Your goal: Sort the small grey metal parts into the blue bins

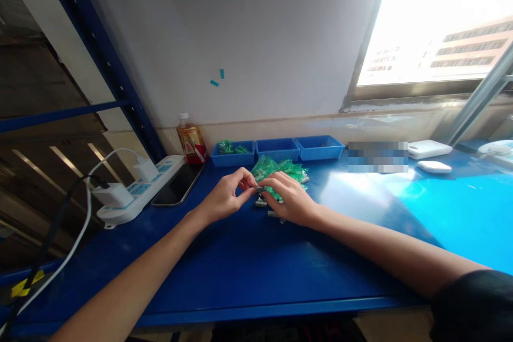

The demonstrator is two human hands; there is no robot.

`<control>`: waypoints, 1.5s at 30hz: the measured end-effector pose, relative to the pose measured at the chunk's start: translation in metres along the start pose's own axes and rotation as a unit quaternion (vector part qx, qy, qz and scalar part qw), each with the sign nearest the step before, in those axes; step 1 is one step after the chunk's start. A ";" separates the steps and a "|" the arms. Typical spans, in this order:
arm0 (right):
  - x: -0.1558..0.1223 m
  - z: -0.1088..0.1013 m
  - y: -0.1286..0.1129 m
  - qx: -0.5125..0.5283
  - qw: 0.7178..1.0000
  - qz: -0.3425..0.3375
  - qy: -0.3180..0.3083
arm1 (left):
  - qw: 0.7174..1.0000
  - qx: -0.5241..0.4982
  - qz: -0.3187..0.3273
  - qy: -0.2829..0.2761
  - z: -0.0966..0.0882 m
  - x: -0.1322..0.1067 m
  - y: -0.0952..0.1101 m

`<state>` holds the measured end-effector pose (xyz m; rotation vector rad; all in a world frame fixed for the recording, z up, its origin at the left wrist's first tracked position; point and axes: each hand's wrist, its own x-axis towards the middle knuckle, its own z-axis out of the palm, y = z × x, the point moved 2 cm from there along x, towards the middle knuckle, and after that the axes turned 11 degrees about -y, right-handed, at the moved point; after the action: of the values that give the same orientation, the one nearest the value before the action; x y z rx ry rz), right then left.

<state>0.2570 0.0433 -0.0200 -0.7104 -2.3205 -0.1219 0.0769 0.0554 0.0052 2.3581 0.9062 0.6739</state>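
Note:
My left hand (pixel 227 193) pinches one end of a small dark grey part (pixel 259 189) between thumb and fingertips. My right hand (pixel 294 202) closes on the same part from the other side, its fingers covering much of it. The part is too small and too hidden to tell its kind. Just behind the hands lies a heap of green clear plastic bags (pixel 276 166), with small pieces at its edge. Below the fingertips, a small grey and black piece (pixel 261 203) lies on the blue table (pixel 240 267). Another light grey piece (pixel 272 214) lies beside my right thumb.
Three blue bins (pixel 277 158) stand along the wall; the left one holds green items (pixel 232 148). At left are a drink bottle (pixel 191 139), a phone (pixel 176 187) and a power strip (pixel 140 189) with chargers. White objects (pixel 430 148) lie at right under the window.

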 end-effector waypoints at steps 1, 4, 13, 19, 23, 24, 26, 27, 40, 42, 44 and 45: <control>0.000 -0.003 -0.002 0.008 1.000 -0.018 0.020 | 1.000 -0.021 0.010 0.007 0.000 -0.001 0.004; 0.002 -0.018 -0.009 0.002 0.995 -0.080 0.066 | 0.997 -0.060 0.025 0.030 -0.002 -0.002 0.011; 0.034 -0.084 0.040 -0.238 0.957 0.086 0.139 | 0.976 0.173 -0.008 -0.134 0.005 -0.003 -0.003; 0.008 -0.046 0.044 -0.253 0.946 0.182 -0.087 | 0.974 0.174 -0.033 -0.139 0.007 -0.002 -0.009; -0.013 -0.024 0.007 -0.150 0.975 0.113 -0.121 | 0.974 0.168 -0.004 -0.149 0.007 -0.002 -0.006; -0.016 -0.020 0.000 -0.128 0.978 0.100 -0.128 | 0.974 0.168 0.000 -0.151 0.008 -0.001 -0.005; -0.016 -0.014 -0.009 -0.094 0.984 0.084 -0.127 | 0.977 0.163 -0.002 -0.140 0.007 -0.001 -0.003; -0.014 -0.012 -0.011 -0.085 0.987 0.078 -0.116 | 0.980 0.152 -0.005 -0.129 0.005 0.000 -0.002; 0.003 -0.051 -0.032 -0.075 0.977 -0.164 0.109 | 0.986 -0.158 -0.006 -0.055 -0.009 -0.003 0.022; 0.005 -0.072 -0.036 -0.097 0.968 -0.169 0.157 | 0.993 -0.115 -0.021 -0.034 -0.008 -0.002 0.019; 0.008 -0.093 -0.033 -0.119 0.954 -0.158 0.225 | 0.999 -0.029 -0.037 -0.012 -0.007 -0.002 0.012; 0.010 -0.102 -0.029 -0.128 0.945 -0.146 0.263 | 0.999 0.020 -0.037 -0.009 -0.006 -0.001 0.009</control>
<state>0.2970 -0.0045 0.0659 -0.3832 -1.8884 -0.6748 0.0766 0.0508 0.0144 2.3485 1.0026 0.6095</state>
